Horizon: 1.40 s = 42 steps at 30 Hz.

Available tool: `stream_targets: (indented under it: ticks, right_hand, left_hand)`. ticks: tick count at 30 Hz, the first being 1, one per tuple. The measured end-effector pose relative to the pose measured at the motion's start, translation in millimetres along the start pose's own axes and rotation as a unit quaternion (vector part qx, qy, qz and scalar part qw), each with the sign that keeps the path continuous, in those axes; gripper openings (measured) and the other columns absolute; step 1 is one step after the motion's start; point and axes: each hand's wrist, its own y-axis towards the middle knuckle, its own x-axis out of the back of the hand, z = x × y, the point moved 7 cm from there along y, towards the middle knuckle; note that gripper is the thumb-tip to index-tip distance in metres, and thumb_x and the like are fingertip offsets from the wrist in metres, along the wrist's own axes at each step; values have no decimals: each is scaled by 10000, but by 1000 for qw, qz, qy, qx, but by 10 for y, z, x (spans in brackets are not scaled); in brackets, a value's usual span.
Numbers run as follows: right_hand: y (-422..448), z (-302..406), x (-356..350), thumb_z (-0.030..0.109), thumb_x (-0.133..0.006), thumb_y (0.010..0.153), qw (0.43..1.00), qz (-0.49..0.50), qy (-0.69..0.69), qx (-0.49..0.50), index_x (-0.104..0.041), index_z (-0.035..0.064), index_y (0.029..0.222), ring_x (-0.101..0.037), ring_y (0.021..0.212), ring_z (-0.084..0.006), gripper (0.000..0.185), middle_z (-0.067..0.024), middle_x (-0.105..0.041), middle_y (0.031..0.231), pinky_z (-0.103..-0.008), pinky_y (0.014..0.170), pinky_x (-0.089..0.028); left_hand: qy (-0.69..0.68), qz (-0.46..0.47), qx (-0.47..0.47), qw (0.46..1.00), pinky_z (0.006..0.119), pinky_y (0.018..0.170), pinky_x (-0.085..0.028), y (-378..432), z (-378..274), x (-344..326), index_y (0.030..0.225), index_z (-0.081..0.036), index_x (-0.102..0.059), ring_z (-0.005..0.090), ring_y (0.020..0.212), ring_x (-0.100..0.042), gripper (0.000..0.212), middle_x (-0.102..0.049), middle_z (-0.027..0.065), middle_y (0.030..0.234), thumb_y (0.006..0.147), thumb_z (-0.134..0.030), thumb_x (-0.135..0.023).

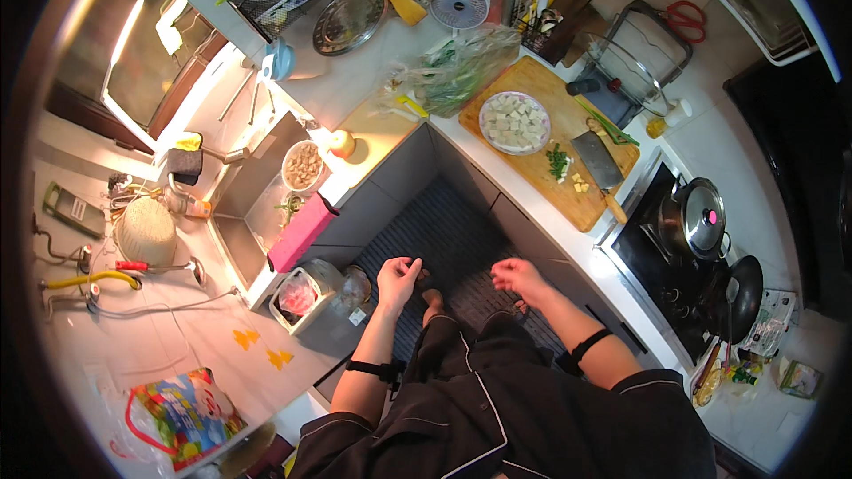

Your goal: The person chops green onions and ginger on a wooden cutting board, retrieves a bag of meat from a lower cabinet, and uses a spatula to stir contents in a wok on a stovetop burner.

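Note:
My left hand [398,279] is held over the dark floor mat, fingers loosely curled, with nothing visible in it. Level with it, my right hand [518,278] hangs empty, its fingers bent and slightly apart. Beyond my right hand, a wooden cutting board [572,203] lies on the counter. It carries a bowl of white cubes [514,123], a cleaver [596,159], chopped greens [557,161] and small yellowish pieces [580,183]. Past my left hand, a pink cloth [303,233] hangs over the sink's edge, near a bowl of pale brown pieces [303,166].
On the right, a lidded pot [702,218] and a black wok [744,299] stand on the cooktop. A waste bin [303,299] is below the sink. An onion [341,144] and bagged greens [459,73] lie on the corner counter. The cleaver's handle overhangs the board.

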Motion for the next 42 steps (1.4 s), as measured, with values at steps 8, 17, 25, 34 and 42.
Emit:
stream_targets:
  ticks: [8, 17, 25, 34, 42]
  right_hand:
    - [1652, 277, 446, 48, -625, 1032, 835, -238, 487, 101, -625, -13, 1123, -692, 935, -263, 110, -145, -693, 1017, -406, 882, -641]
    - [1929, 241, 468, 63, -608, 1056, 756, -319, 554, 141, -648, 25, 1137, -695, 942, -233, 99, -97, -691, 1029, -376, 893, -629]
    - [1939, 159, 444, 108, -637, 1065, 745, -294, 582, 143, -661, 93, 1142, -607, 829, -183, 82, -45, -698, 1064, -359, 788, -563]
    - [1744, -147, 86, 130, -697, 1042, 743, -324, 558, 176, -506, 200, 992, -520, 736, -186, 209, -45, -679, 1018, -377, 735, -510]
    - [870, -1000, -155, 271, -735, 1036, 874, -292, 385, 61, -497, 203, 960, -449, 655, -134, 259, -9, -599, 922, -363, 682, -477]
  left_hand:
    - [138, 123, -38, 982, 385, 879, -589, 567, 361, 449, 919, 4, -771, 300, 989, -743, 219, -757, 181, 1147, 904, -201, -846]
    - [177, 159, -9, 971, 416, 991, -573, 832, 983, 993, 1391, -40, -618, 319, 1158, -693, 541, -648, 206, 1330, 922, -237, -803]
    - [124, 193, 55, 972, 379, 910, -604, 832, 947, 995, 1234, 1, -709, 270, 1021, -759, 334, -762, 162, 1125, 971, -199, -752]
    - [137, 246, -5, 959, 350, 892, -609, 593, 801, 637, 1217, -4, -716, 223, 999, -761, 288, -773, 145, 1090, 997, -188, -727]
    - [131, 314, 17, 940, 327, 846, -593, 877, 794, 29, 1172, -21, -748, 176, 946, -756, 253, -794, 113, 1016, 1004, -209, -728]
